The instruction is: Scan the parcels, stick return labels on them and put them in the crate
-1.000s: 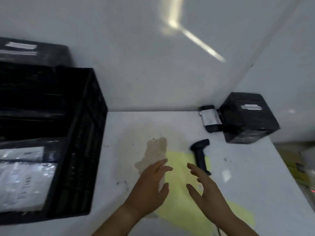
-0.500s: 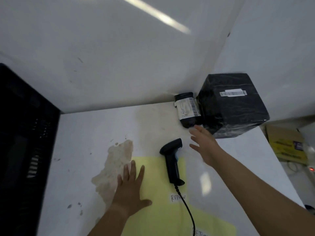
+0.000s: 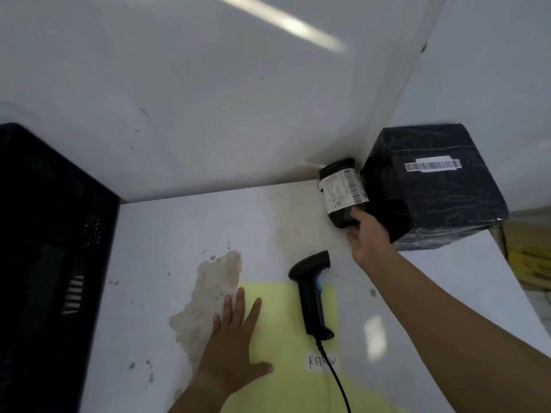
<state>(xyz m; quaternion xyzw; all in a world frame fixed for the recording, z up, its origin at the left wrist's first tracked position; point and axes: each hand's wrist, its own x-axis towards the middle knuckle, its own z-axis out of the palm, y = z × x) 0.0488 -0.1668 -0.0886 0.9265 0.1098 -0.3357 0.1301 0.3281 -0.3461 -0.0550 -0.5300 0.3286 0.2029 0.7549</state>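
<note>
Far right, glossy rounded parcel (image 3: 343, 186), right hand (image 3: 369, 236) gripping

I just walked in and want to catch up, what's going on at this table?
A person is sorting parcels. Their right hand pinches the near end of the small black parcel in the corner, beside a larger black box. The left hand lies flat at the yellow sheet edge. The scanner lies unheld between the hands; the crate stands at the left.
</note>
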